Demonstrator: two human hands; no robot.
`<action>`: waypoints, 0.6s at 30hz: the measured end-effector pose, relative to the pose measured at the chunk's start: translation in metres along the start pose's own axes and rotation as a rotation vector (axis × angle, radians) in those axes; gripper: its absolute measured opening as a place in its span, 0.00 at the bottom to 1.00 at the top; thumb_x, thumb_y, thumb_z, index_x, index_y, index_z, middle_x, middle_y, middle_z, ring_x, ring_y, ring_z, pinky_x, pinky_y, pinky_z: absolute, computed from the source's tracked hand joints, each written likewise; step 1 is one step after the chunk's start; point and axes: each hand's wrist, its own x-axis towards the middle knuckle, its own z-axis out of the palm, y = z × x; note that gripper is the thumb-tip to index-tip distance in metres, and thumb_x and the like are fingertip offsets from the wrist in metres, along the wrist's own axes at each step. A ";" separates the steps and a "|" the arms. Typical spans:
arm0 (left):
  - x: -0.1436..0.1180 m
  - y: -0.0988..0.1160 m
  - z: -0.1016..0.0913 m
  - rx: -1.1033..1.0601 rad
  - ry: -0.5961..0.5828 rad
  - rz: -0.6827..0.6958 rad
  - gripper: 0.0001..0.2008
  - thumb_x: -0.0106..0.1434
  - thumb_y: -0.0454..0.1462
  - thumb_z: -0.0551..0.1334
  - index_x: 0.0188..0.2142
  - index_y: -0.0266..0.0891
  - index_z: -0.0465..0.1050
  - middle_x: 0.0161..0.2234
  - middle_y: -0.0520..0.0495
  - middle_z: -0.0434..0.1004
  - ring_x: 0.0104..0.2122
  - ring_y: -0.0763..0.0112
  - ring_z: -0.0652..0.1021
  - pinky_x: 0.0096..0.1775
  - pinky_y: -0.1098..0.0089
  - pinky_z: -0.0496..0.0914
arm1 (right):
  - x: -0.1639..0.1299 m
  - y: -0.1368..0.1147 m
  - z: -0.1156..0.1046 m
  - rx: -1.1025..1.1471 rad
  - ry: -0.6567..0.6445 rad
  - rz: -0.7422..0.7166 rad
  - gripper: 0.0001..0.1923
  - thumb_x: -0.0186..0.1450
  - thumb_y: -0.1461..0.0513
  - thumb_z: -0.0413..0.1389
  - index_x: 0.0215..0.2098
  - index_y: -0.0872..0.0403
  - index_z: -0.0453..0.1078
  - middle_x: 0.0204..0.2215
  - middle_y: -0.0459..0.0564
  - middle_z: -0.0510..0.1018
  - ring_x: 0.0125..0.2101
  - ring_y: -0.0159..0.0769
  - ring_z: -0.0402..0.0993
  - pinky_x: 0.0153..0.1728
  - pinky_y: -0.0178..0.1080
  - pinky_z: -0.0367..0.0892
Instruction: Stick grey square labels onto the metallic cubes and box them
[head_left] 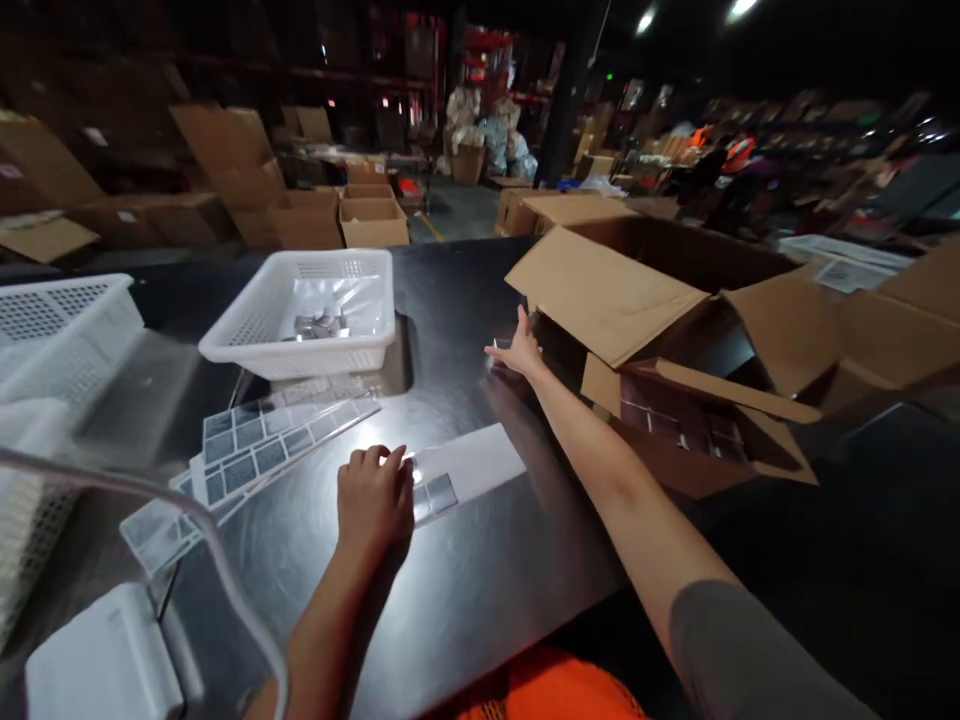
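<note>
My left hand [373, 497] rests knuckles-up on the dark table, its fingertips pressing the left end of a white sheet [469, 466] that carries a few grey square labels. My right hand [516, 352] is stretched far forward, fingers spread, beside the lower flap of an open cardboard box [622, 300] lying on its side. Something small and pale sits at its fingertips, too blurred to tell whether it is held. Dark flat items fill the box's inside [675, 420].
A white plastic basket [300, 325] with small shiny pieces stands ahead left. Strips of grey labels [277, 440] lie fanned beside it. Another white basket [52, 330] and a white device [105, 660] sit at the left edge. Cardboard boxes [373, 222] stand behind the table.
</note>
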 end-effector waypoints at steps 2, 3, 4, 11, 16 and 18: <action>0.000 0.000 0.001 -0.060 0.153 0.043 0.13 0.66 0.37 0.60 0.48 0.37 0.77 0.39 0.40 0.76 0.37 0.55 0.72 0.35 0.59 0.66 | -0.005 -0.005 -0.001 0.081 -0.012 -0.015 0.60 0.50 0.65 0.68 0.72 0.62 0.39 0.49 0.65 0.75 0.49 0.49 0.73 0.55 0.50 0.63; 0.000 0.001 0.002 -0.119 0.219 0.061 0.13 0.66 0.37 0.61 0.48 0.35 0.76 0.38 0.40 0.76 0.36 0.56 0.72 0.35 0.58 0.68 | -0.013 -0.008 -0.001 0.125 -0.023 -0.028 0.60 0.50 0.66 0.67 0.72 0.61 0.38 0.46 0.62 0.76 0.45 0.46 0.75 0.53 0.48 0.66; -0.001 0.003 0.002 -0.194 0.270 0.070 0.14 0.66 0.36 0.61 0.49 0.34 0.75 0.38 0.40 0.75 0.36 0.57 0.73 0.36 0.58 0.69 | -0.024 -0.011 -0.001 0.176 -0.046 -0.037 0.61 0.50 0.65 0.67 0.72 0.59 0.36 0.44 0.59 0.78 0.42 0.44 0.77 0.50 0.46 0.69; -0.007 0.020 -0.012 -0.628 0.346 0.049 0.33 0.60 0.41 0.70 0.61 0.39 0.61 0.48 0.40 0.72 0.40 0.64 0.76 0.37 0.64 0.74 | -0.136 -0.031 -0.002 0.637 -0.527 0.136 0.60 0.47 0.50 0.71 0.64 0.52 0.38 0.32 0.45 0.79 0.30 0.34 0.77 0.29 0.34 0.72; -0.007 0.023 -0.018 -0.677 0.269 0.153 0.38 0.58 0.45 0.71 0.65 0.45 0.58 0.52 0.40 0.71 0.41 0.65 0.77 0.39 0.65 0.75 | -0.169 -0.029 -0.006 0.751 -0.605 0.238 0.59 0.43 0.51 0.74 0.61 0.52 0.41 0.25 0.38 0.76 0.24 0.30 0.72 0.24 0.31 0.67; -0.008 0.023 -0.020 -0.676 0.228 0.197 0.41 0.58 0.45 0.72 0.66 0.47 0.57 0.54 0.40 0.70 0.43 0.64 0.77 0.41 0.64 0.76 | -0.174 -0.024 -0.004 0.723 -0.613 0.199 0.58 0.44 0.50 0.74 0.60 0.52 0.42 0.24 0.37 0.75 0.22 0.30 0.71 0.23 0.31 0.66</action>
